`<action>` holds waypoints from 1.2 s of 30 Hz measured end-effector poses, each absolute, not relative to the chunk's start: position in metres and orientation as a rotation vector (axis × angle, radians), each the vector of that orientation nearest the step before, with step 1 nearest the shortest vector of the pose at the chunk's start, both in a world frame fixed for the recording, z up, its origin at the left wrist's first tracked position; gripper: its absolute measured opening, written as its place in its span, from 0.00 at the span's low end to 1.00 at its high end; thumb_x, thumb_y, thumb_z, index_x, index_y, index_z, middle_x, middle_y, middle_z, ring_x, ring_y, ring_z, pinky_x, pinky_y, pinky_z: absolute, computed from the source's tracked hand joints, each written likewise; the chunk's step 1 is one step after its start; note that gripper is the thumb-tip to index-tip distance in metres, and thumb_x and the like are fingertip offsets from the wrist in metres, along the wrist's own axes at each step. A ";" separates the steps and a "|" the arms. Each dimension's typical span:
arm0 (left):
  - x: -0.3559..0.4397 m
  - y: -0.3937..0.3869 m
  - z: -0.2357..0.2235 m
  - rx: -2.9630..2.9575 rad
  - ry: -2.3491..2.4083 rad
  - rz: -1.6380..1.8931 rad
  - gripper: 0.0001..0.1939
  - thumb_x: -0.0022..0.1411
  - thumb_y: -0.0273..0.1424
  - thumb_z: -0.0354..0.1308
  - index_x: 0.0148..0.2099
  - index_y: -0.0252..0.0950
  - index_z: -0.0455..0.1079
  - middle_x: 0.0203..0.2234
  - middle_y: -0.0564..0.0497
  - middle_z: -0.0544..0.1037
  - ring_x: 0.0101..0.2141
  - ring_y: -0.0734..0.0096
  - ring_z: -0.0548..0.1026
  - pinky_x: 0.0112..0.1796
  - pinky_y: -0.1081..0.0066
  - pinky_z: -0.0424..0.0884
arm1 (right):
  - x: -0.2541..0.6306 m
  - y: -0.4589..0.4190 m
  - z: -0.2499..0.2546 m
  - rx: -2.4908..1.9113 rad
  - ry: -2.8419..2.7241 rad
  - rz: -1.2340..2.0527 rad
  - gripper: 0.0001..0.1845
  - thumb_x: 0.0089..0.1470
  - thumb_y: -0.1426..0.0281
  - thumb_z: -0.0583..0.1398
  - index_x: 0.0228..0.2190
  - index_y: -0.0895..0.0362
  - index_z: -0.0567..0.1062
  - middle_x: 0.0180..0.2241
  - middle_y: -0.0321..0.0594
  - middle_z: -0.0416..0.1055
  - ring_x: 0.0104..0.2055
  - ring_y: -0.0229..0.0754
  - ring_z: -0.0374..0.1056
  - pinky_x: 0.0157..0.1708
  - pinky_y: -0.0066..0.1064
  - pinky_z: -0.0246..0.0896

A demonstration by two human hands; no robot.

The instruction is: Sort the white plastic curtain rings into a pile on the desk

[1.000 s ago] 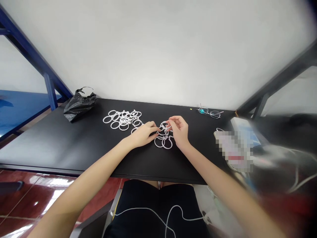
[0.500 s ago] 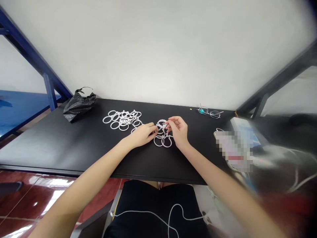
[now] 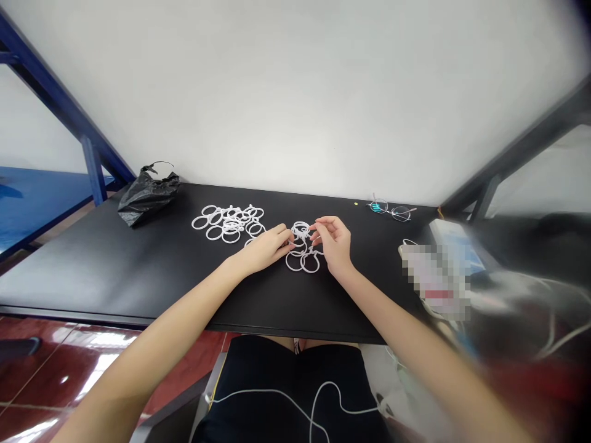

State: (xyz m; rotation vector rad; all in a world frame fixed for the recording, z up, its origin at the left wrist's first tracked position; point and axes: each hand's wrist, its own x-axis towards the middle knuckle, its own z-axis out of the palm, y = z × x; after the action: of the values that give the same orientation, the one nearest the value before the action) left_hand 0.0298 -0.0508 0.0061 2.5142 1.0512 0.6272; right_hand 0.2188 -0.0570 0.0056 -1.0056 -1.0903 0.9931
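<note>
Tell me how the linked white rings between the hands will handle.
The white rings look thin and light, probably stiff individually. Linked together, the bunch would likely dangle floppily when lifted. Pushed, it would probably slide on the smooth black table.

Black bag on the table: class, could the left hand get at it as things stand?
Probably yes: only the low pile of white rings lies between the left hand and the black bag, and a hand could likely pass over it.
</note>
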 end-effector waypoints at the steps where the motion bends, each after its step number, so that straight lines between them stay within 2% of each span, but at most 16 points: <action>1: 0.030 -0.051 0.007 2.516 1.053 0.643 0.07 0.69 0.33 0.48 0.42 0.36 0.64 0.36 0.49 0.67 0.33 0.68 0.71 0.37 0.67 0.69 | 0.219 -0.057 0.005 -1.002 -1.092 0.993 0.08 0.49 0.66 0.63 0.30 0.55 0.71 0.27 0.36 0.75 0.23 0.34 0.68 0.20 0.25 0.64; 13: 0.030 -0.053 0.014 2.496 1.003 0.966 0.08 0.70 0.34 0.49 0.43 0.36 0.65 0.37 0.48 0.67 0.35 0.69 0.70 0.39 0.68 0.69 | 0.218 -0.057 0.004 -1.007 -1.088 0.991 0.07 0.49 0.66 0.63 0.30 0.55 0.71 0.28 0.36 0.75 0.24 0.34 0.68 0.20 0.25 0.65; 20: 0.033 -0.054 0.019 2.199 0.925 1.223 0.07 0.67 0.34 0.55 0.39 0.36 0.68 0.33 0.49 0.70 0.36 0.70 0.70 0.39 0.68 0.69 | 0.220 -0.057 0.004 -1.043 -1.170 0.858 0.05 0.49 0.70 0.60 0.32 0.55 0.72 0.35 0.40 0.74 0.35 0.41 0.72 0.24 0.28 0.68; 24: 0.034 -0.052 0.021 1.788 0.832 1.233 0.10 0.64 0.37 0.58 0.36 0.35 0.68 0.31 0.50 0.72 0.34 0.72 0.72 0.39 0.70 0.70 | 0.221 -0.056 0.002 -1.057 -1.230 0.799 0.12 0.46 0.74 0.56 0.35 0.55 0.73 0.42 0.42 0.73 0.42 0.43 0.70 0.31 0.32 0.70; 31: 0.031 -0.050 0.023 1.296 0.707 1.112 0.14 0.59 0.41 0.63 0.33 0.34 0.71 0.30 0.52 0.74 0.38 0.70 0.75 0.50 0.64 0.69 | 0.221 -0.053 -0.002 -1.035 -1.328 0.978 0.21 0.43 0.73 0.61 0.43 0.52 0.70 0.49 0.44 0.72 0.50 0.47 0.70 0.44 0.39 0.70; 36: 0.033 -0.051 0.026 1.169 0.653 1.063 0.15 0.59 0.42 0.63 0.33 0.33 0.71 0.37 0.49 0.74 0.40 0.70 0.74 0.53 0.62 0.68 | 0.217 -0.056 -0.005 -0.998 -1.412 1.017 0.25 0.43 0.69 0.64 0.45 0.52 0.68 0.51 0.47 0.71 0.51 0.48 0.69 0.43 0.39 0.69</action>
State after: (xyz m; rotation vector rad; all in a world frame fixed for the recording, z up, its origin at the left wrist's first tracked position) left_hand 0.0332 -0.0513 0.0264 1.1688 0.6530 1.0627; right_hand 0.2175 -0.0556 -0.0054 -0.9984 -1.4123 1.0175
